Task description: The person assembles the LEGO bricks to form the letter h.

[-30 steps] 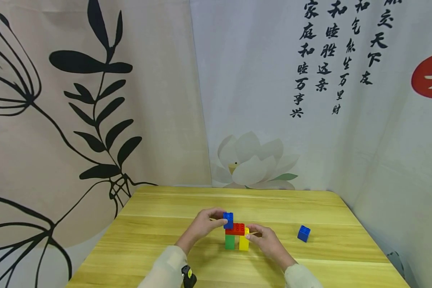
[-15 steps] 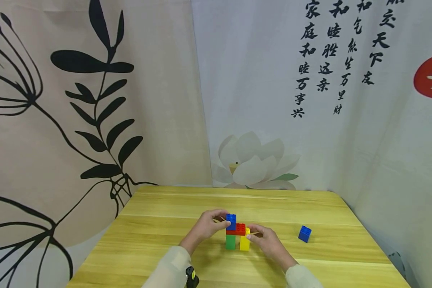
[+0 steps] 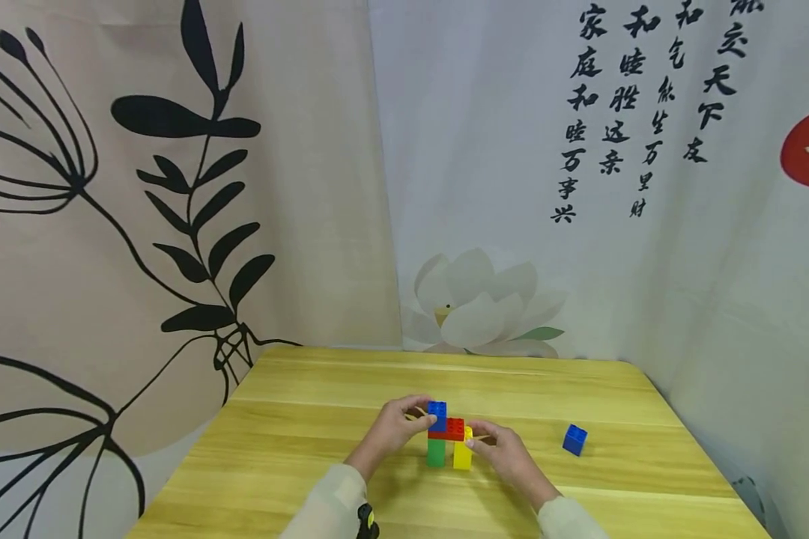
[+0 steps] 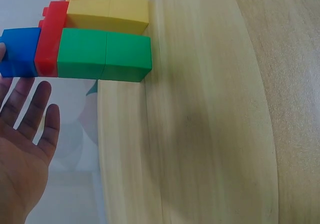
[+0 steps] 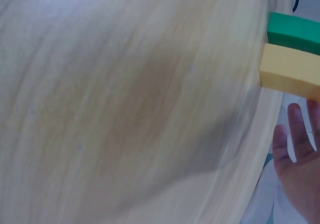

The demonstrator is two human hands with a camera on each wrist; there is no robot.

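Note:
A red block lies across a green column and a yellow column, each of two blocks in the left wrist view. On its left end, above the green, sits a blue block, touching the red in the left wrist view. My left hand pinches that blue block between thumb and fingers; the other fingers are spread below it. My right hand grips the upper yellow block from the right. Its fingertips are cut off in the right wrist view.
A second blue block lies on the wooden table, right of my right hand. The table's back edge runs along a printed cloth backdrop. A black band is at my left wrist.
The left hand has shifted slightly right with the blue block, which has settled onto the red block's left end. The right hand keeps its grip on the yellow column. The view has turned slightly.

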